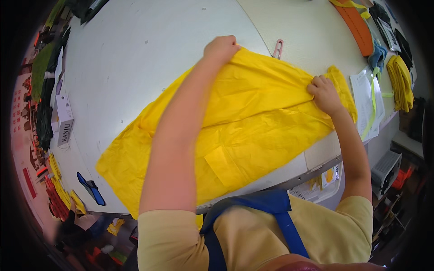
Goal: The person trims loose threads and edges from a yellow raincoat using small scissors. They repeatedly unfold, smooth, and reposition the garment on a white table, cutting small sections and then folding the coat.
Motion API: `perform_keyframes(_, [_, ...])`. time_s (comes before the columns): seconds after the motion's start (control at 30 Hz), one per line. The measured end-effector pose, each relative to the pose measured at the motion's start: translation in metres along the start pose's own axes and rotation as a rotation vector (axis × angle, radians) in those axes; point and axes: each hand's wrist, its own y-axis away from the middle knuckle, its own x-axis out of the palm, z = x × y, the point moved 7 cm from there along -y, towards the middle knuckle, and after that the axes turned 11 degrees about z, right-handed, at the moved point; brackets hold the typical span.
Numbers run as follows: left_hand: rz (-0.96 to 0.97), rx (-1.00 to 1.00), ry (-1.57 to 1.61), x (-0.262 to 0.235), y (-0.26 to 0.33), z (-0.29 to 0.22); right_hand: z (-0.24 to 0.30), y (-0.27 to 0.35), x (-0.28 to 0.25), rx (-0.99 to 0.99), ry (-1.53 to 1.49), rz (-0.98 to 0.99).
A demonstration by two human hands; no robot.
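A large yellow garment [262, 128] of thin, creased fabric lies spread over the white table in front of me. A rectangular patch like a pocket flap [224, 165] shows on its near side. My left hand [221, 49] is closed on the far edge of the fabric, with the arm stretched across the garment and covering part of it. Over on the right, my right hand [324, 94] pinches the cloth near its right end, and folds run between the two hands.
Pink-handled thread snips [279, 47] lie just beyond the garment. At the right are white papers [364, 104], folded yellow cloth [400, 83] and an orange strip [355, 27]. A white box [63, 118] and a blue-and-black tool [90, 189] sit at the left edge.
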Motion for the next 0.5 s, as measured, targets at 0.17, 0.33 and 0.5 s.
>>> perform_keyframes(0.17, [-0.48, 0.165, -0.205, -0.007, 0.066, 0.005, 0.045, -0.032, -0.049, 0.103, -0.266, -0.003])
perform_keyframes(0.33, [-0.798, -0.151, -0.302, -0.036, 0.251, 0.082, 0.12, -0.068, 0.035, -0.051, 0.001, 0.226])
perform_keyframes(0.5, [-0.903, -0.636, 0.964, 0.031, 0.382, 0.255, 0.176, -0.089, -0.003, -0.024, -0.154, -0.005])
